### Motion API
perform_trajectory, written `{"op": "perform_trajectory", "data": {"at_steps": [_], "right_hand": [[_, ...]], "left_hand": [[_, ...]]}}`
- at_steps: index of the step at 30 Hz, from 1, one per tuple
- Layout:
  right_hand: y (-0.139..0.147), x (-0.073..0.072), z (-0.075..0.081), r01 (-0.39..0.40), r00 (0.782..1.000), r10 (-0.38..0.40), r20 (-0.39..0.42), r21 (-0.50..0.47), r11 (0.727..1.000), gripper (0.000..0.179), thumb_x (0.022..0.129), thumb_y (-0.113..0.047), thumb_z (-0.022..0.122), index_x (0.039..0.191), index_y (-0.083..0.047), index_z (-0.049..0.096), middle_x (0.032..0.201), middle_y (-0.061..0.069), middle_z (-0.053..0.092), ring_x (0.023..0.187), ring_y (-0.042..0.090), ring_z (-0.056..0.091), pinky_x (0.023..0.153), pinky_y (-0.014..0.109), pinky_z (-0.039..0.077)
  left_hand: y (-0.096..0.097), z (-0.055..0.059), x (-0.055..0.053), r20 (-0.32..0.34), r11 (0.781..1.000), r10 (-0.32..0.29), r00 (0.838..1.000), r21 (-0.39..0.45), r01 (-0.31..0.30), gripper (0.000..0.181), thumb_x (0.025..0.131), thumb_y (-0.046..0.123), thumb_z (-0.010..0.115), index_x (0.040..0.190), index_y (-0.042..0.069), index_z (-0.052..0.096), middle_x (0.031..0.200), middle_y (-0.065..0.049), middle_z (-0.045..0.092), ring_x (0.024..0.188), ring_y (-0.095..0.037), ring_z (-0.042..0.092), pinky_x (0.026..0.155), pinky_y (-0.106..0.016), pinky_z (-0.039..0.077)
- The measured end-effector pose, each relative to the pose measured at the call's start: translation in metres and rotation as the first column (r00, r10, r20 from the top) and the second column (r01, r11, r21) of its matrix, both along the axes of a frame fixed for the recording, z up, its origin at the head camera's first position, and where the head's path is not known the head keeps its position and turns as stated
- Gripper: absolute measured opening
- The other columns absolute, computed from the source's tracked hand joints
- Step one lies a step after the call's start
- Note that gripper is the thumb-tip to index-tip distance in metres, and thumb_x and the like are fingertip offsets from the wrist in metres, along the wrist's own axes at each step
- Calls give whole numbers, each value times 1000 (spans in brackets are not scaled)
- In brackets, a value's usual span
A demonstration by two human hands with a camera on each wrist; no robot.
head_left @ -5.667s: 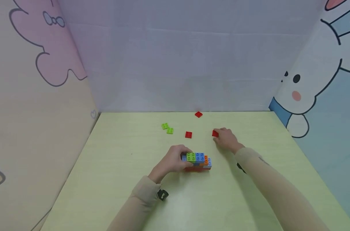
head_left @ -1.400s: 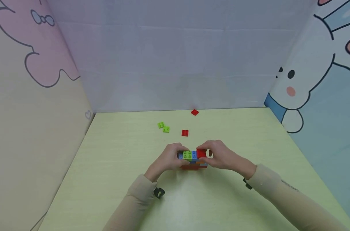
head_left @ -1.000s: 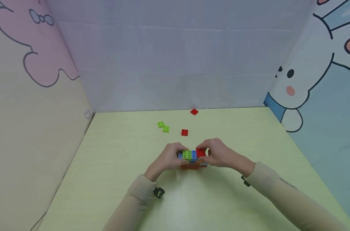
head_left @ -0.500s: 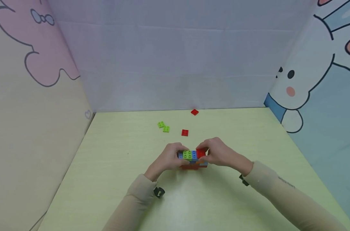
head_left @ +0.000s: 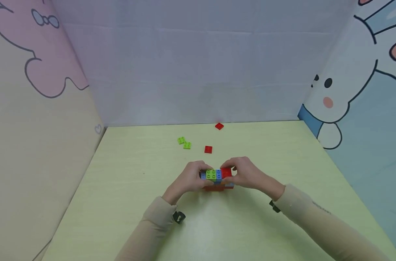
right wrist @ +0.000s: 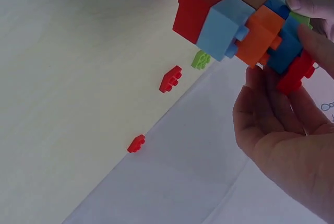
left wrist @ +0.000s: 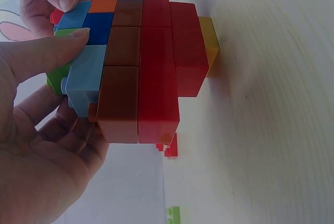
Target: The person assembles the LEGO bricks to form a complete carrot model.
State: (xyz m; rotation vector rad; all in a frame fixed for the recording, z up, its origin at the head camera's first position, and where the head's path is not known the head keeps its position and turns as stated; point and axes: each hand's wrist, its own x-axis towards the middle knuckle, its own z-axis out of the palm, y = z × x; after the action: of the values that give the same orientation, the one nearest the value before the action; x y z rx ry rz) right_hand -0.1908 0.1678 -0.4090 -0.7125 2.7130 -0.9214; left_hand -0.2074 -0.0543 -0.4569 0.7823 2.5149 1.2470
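Observation:
Both hands work on a stepped stack of toy building bricks (left wrist: 156, 72) over the middle of the table. It has a yellow brick (left wrist: 210, 44) at the bottom, red and brown layers above, then light blue, dark blue and orange ones. My left hand (head_left: 189, 178) grips the upper left end, thumb across the near side by the green brick (head_left: 211, 175). My right hand (head_left: 250, 174) pinches a small red brick (right wrist: 297, 72) at the top right, over a blue brick (right wrist: 286, 46). In the right wrist view its fingers curl behind that brick.
Two thin green bricks (head_left: 187, 145) lie close together beyond the stack. A red brick (head_left: 208, 149) sits to their right, and another red brick (head_left: 219, 126) lies by the table's back edge. Printed panels surround the pale table (head_left: 126, 203).
Several seconds ago my right hand was at a red brick on the table's right; that brick is now on the stack's top right. Over the last second the hands have barely moved.

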Motion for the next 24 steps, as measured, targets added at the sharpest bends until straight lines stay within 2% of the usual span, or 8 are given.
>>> {"op": "perform_trajectory", "data": {"at_steps": [5,13,17,24], "right_hand": [[0,1,-10,39,996,-33,77,-77,996,33,77,-21,82,106,-12,68,92,-7,63,82,13,60,68,26,51],[1,1,-21,71,990,-51,132,-156,985,33,77,-22,81,107,-14,67,96,-5,62,87,17,59,71,28,52],[1,0,-26,75,988,-48,146,-183,980,34,77,-22,81,107,-14,67,97,-4,62,87,17,59,70,28,52],[2,0,-24,81,987,-52,150,-196,977,33,77,-19,82,105,-14,67,97,-4,61,88,19,58,70,29,52]], "left_hand": [[-1,0,0,7,1000,4,1000,-4,-4,28,78,18,80,105,15,73,90,8,57,85,-13,53,73,-28,47],[-2,-1,0,-5,1000,-9,1000,-5,9,29,79,18,80,106,15,72,90,9,57,85,-13,53,74,-29,47],[-2,-1,0,1,1000,3,1000,-15,-3,32,78,18,80,108,15,71,91,9,57,85,-13,53,74,-29,47],[-1,0,2,13,1000,15,1000,-15,-15,34,79,19,80,111,15,69,95,9,58,89,-13,53,77,-29,46]]}}
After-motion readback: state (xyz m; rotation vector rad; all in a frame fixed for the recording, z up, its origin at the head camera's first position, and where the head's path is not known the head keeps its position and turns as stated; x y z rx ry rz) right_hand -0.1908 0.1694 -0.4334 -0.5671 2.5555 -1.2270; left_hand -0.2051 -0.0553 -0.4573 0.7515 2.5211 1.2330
